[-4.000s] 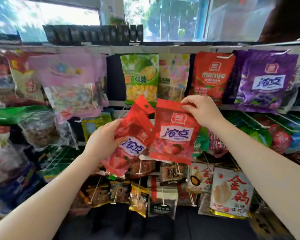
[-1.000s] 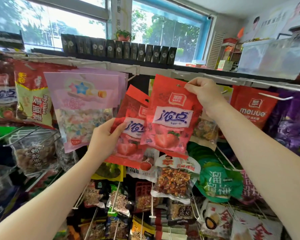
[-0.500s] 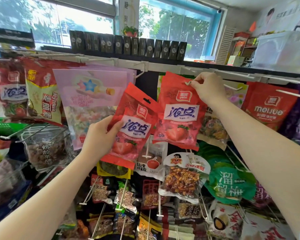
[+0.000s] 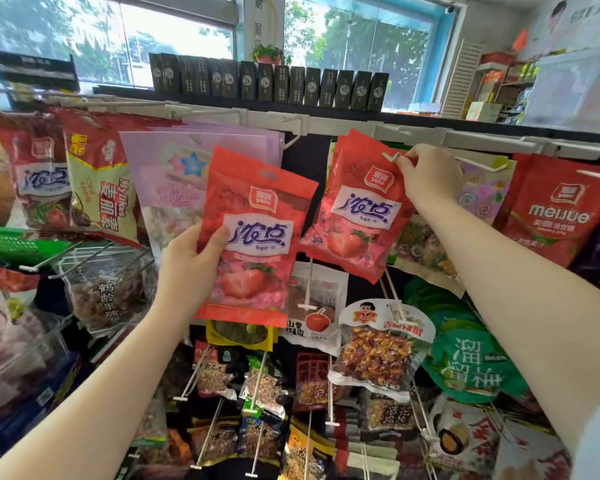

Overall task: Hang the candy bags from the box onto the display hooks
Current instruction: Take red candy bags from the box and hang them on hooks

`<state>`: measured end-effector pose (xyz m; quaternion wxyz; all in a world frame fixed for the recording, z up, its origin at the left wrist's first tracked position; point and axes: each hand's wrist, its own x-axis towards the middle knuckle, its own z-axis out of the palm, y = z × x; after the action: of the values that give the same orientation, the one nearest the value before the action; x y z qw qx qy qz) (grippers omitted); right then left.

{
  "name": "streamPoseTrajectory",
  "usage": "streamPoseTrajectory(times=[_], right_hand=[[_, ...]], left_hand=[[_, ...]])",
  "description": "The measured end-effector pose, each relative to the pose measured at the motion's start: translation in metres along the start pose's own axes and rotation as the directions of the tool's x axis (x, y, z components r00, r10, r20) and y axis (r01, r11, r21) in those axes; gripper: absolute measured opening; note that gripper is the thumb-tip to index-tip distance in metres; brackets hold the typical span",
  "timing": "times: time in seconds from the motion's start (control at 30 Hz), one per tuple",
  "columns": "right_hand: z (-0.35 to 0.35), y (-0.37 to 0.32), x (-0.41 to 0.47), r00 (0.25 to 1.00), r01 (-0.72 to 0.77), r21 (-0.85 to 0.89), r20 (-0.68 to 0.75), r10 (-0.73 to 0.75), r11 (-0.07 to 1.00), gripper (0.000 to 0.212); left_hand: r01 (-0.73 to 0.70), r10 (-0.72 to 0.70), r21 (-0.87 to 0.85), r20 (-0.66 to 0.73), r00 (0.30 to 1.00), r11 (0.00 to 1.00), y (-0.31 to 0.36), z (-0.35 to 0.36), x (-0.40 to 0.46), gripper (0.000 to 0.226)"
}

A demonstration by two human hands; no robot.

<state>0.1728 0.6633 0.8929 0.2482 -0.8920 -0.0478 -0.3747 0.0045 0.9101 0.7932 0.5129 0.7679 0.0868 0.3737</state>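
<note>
We gripped one red strawberry candy bag (image 4: 253, 237) by its edge in our left hand (image 4: 187, 261). Our right hand (image 4: 426, 174) pinched the top of a second red bag (image 4: 357, 209) at the white display hook (image 4: 390, 156), beside the pink bags (image 4: 174, 174).

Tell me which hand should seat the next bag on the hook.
Right hand: it already pinches a red strawberry bag at the white hook tip. Left hand holds its bag lower, away from hooks.
</note>
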Motion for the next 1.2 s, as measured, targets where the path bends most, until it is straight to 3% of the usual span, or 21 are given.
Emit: streamPoseTrajectory(times=[0.13, 0.23, 0.3, 0.43, 0.53, 0.77, 0.87, 0.93, 1.07, 1.2], right_hand=[[-0.008, -0.002, -0.018, 0.99, -0.009, 0.207, -0.136, 0.038, 0.978, 0.032], [-0.019, -0.001, -0.043, 0.99, 0.065, 0.234, -0.138, -0.033, 0.97, 0.021], [-0.024, 0.002, -0.055, 0.995, 0.08, 0.285, -0.081, -0.059, 0.955, 0.014], [-0.038, 0.005, -0.069, 0.959, 0.06, 0.496, 0.213, -0.188, 0.866, 0.024], [-0.045, 0.005, -0.07, 0.924, 0.12, 0.501, 0.26, -0.281, 0.857, 0.014], [-0.055, 0.004, -0.054, 0.929, -0.032, 0.645, 0.302, -0.216, 0.763, 0.011], [-0.057, 0.0, -0.047, 0.931, -0.022, 0.661, 0.288, -0.226, 0.75, 0.009], [-0.057, -0.001, -0.041, 0.938, -0.031, 0.674, 0.275, -0.212, 0.738, 0.004], [-0.053, -0.001, -0.029, 0.955, -0.099, 0.699, 0.267, -0.13, 0.708, 0.004], [-0.057, 0.002, -0.002, 0.965, -0.202, 0.784, 0.262, -0.019, 0.586, 0.015]], left_hand=[[0.036, -0.015, -0.145, 0.144, 0.989, 0.989, 0.009, 0.01, -0.008, 0.016], [0.047, -0.01, -0.167, 0.215, 0.977, 0.985, 0.013, 0.025, -0.018, 0.014], [0.065, -0.016, -0.195, 0.241, 0.97, 0.979, 0.017, 0.036, -0.022, 0.016], [0.08, 0.002, -0.261, 0.302, 0.953, 0.962, 0.025, 0.056, -0.028, 0.018], [0.049, 0.047, -0.268, 0.34, 0.939, 0.962, 0.031, 0.071, -0.032, 0.015], [-0.013, 0.099, -0.239, 0.35, 0.932, 0.971, 0.028, 0.093, -0.042, 0.013], [-0.069, 0.103, -0.092, 0.443, 0.891, 0.993, 0.023, 0.101, -0.042, 0.057], [-0.065, 0.083, -0.055, 0.467, 0.88, 0.996, 0.021, 0.107, -0.04, 0.07], [-0.046, 0.054, -0.029, 0.431, 0.901, 0.999, 0.022, 0.116, -0.029, 0.07], [-0.061, 0.063, -0.021, 0.449, 0.891, 0.998, 0.024, 0.125, -0.021, 0.065]])
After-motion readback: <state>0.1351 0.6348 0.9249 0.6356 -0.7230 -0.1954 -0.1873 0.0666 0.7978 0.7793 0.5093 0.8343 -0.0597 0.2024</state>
